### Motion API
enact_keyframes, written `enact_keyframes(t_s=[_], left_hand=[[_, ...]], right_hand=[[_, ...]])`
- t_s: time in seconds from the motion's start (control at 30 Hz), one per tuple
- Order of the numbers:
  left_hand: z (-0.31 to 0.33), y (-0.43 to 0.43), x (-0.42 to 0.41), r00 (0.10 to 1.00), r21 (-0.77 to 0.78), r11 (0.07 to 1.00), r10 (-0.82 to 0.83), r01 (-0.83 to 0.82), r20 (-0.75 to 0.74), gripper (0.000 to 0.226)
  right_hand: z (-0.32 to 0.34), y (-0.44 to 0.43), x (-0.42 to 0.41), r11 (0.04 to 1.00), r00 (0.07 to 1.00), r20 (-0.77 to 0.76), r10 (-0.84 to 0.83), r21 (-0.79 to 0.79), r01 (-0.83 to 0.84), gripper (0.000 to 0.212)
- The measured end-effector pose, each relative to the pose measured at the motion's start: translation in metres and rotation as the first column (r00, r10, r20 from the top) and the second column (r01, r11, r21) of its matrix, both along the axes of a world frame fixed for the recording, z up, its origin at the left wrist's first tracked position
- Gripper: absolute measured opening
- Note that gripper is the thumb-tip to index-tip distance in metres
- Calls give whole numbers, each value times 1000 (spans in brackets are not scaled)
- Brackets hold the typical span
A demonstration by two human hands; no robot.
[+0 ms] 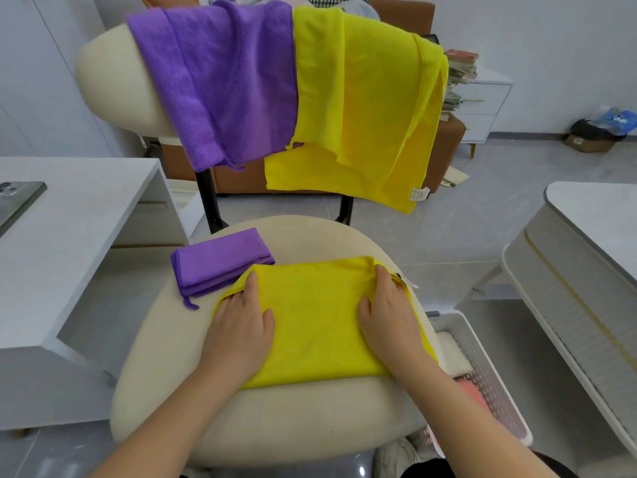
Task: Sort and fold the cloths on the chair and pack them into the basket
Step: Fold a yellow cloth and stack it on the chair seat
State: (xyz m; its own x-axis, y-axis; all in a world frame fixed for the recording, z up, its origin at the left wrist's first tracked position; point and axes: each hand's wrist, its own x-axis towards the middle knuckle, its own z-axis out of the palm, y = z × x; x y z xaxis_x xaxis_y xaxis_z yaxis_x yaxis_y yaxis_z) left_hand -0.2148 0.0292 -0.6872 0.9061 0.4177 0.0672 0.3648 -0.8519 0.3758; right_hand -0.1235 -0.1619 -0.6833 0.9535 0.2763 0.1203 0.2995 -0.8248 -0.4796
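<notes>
A yellow cloth (317, 322) lies folded flat on the cream chair seat (293, 419). My left hand (239, 326) presses its left edge with straight fingers. My right hand (389, 312) presses its right edge, fingertips at the far corner by the label. A folded purple cloth (217, 262) sits on the seat just left of the yellow one. Over the chair back (113, 77) hang unfolded purple cloths (224, 81) and yellow cloths (362, 108). A white perforated basket (482, 370) stands on the floor to the right of the seat, holding something pink.
A white desk (69, 243) stands to the left with a phone (17, 201) on it. A white table (586, 270) stands to the right. Behind the chair are a brown sofa (406, 12), a white drawer unit with stacked books (462, 77), and a box (589, 141) on the floor.
</notes>
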Motion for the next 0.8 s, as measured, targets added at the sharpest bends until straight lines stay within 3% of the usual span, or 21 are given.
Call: enact_keyframes(t_s=[0.3, 0.4, 0.57, 0.7, 0.8], left_hand=[[2, -18, -26, 999, 92, 995, 36, -36, -2, 74], [1, -14, -24, 999, 120, 992, 32, -27, -34, 78], [1, -11, -22, 985, 149, 989, 32, -6, -171, 72], [14, -9, -13, 993, 190, 975, -113, 119, -44, 82], [11, -13, -12, 956, 176, 940, -278, 291, -90, 89]], right_hand=[[-7, -3, -15, 997, 999, 34, 38, -62, -36, 61], [-7, -3, -11, 994, 999, 17, 32, -110, -29, 69], [-3, -4, -2, 974, 995, -97, -7, -228, -15, 66], [9, 1, -2, 935, 986, -4, 168, -315, -161, 70], [12, 10, -14, 877, 936, -35, 350, -339, -340, 89]])
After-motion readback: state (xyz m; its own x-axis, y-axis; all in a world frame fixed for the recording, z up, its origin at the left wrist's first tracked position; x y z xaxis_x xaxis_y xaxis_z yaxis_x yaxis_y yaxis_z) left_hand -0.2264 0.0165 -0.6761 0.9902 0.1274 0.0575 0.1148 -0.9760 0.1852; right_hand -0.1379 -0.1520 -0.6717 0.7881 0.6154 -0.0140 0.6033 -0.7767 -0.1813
